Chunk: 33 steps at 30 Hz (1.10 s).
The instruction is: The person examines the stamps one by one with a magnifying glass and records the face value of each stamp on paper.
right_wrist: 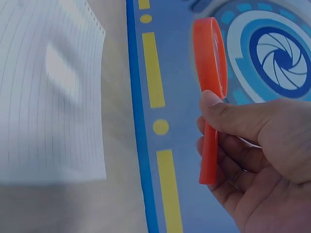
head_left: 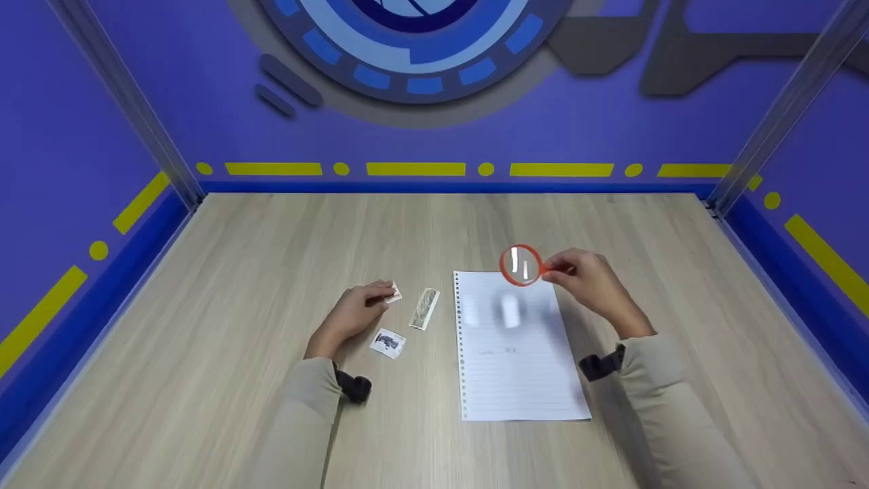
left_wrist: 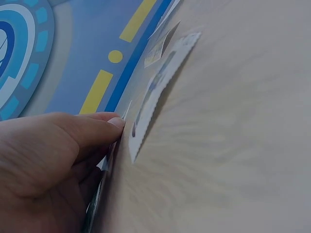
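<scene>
Left hand [head_left: 352,310]: thumb and fingers nearly together, pinching a small stamp [head_left: 396,293]; whether it is off the bench [head_left: 271,258] cannot be determined. Right hand [head_left: 592,280]: fingers curled round the handle of a red magnifying glass [head_left: 521,265], raised near the far edge of a lined sheet [head_left: 523,387]. A long stamp [head_left: 424,309] and a squarish stamp [head_left: 388,343] lie untouched off the sheet's left edge. Assessment: early stage; glass and one stamp in hand, neither brought together, two stamps remaining.

Smooth plastic magnifying glass [right_wrist: 205,63] with glossy lens [head_left: 521,265], matt paper sheet [head_left: 519,380], wood-grained table [head_left: 326,238].
</scene>
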### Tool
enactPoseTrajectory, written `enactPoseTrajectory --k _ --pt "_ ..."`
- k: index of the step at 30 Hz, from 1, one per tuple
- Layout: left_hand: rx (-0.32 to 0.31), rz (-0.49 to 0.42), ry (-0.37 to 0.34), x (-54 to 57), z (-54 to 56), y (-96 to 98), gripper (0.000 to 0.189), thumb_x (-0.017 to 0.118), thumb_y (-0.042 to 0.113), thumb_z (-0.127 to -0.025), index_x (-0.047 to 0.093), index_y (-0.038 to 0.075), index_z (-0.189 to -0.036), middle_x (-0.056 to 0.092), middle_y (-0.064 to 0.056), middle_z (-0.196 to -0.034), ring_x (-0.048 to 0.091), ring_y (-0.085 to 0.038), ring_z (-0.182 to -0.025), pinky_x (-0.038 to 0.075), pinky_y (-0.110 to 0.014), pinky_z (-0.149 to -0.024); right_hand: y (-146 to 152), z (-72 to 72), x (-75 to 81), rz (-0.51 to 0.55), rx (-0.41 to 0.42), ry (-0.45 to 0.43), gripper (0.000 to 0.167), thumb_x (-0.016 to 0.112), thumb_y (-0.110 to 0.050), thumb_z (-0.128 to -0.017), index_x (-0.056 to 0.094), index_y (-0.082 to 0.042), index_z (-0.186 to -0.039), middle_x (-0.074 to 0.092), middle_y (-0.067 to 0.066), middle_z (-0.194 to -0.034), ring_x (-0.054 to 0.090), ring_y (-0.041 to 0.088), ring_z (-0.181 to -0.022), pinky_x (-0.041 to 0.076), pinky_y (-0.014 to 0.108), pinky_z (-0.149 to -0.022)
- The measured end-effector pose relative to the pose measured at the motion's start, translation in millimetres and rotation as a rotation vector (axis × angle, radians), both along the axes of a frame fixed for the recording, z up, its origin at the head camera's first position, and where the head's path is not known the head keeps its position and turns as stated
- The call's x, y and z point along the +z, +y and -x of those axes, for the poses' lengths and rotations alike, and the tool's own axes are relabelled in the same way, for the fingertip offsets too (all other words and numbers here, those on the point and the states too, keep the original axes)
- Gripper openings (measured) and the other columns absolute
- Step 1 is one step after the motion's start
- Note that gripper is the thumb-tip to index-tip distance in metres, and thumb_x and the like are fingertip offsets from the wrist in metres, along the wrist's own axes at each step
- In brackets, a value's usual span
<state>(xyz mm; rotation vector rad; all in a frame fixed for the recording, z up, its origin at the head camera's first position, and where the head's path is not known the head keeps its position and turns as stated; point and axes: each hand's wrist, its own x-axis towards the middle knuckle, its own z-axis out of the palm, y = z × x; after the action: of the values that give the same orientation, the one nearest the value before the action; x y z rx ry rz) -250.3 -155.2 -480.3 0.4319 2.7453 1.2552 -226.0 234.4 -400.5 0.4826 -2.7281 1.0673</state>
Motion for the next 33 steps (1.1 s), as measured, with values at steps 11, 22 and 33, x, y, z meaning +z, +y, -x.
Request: enactPoseTrajectory --k 11,22,33 --pt "0.018 0.012 -0.019 1.1 0.1 1.7 0.034 0.058 0.000 -0.091 0.064 0.002 -0.125 0.053 -0.011 -0.141 0.042 -0.028 -0.138 0.031 -0.041 -0.117 -58.2 4.9 -0.2 0.073 0.104 0.021 0.012 0.071 -0.010 -0.085 0.072 -0.002 -0.094 0.069 0.010 -0.090 0.064 0.018 -0.078 0.053 0.021 -0.066" --pt "-0.014 0.022 0.051 3.6 0.3 1.5 0.032 0.058 -0.003 -0.088 0.066 -0.002 -0.119 0.058 -0.016 -0.135 0.048 -0.032 -0.132 0.035 -0.043 -0.114 -109.1 2.3 -6.3 0.075 0.163 0.036 0.012 0.070 -0.010 -0.085 0.071 -0.002 -0.094 0.067 0.010 -0.093 0.060 0.016 -0.078 0.053 0.024 -0.067" --pt "-0.018 0.025 0.023 3.7 1.0 2.7 0.031 0.060 -0.002 -0.089 0.066 -0.001 -0.120 0.057 -0.013 -0.137 0.049 -0.030 -0.132 0.039 -0.044 -0.111 -142.2 5.2 -28.7 0.076 0.216 0.100 0.010 0.072 -0.010 -0.083 0.072 -0.002 -0.088 0.068 0.009 -0.086 0.058 0.015 -0.076 0.052 0.024 -0.064"
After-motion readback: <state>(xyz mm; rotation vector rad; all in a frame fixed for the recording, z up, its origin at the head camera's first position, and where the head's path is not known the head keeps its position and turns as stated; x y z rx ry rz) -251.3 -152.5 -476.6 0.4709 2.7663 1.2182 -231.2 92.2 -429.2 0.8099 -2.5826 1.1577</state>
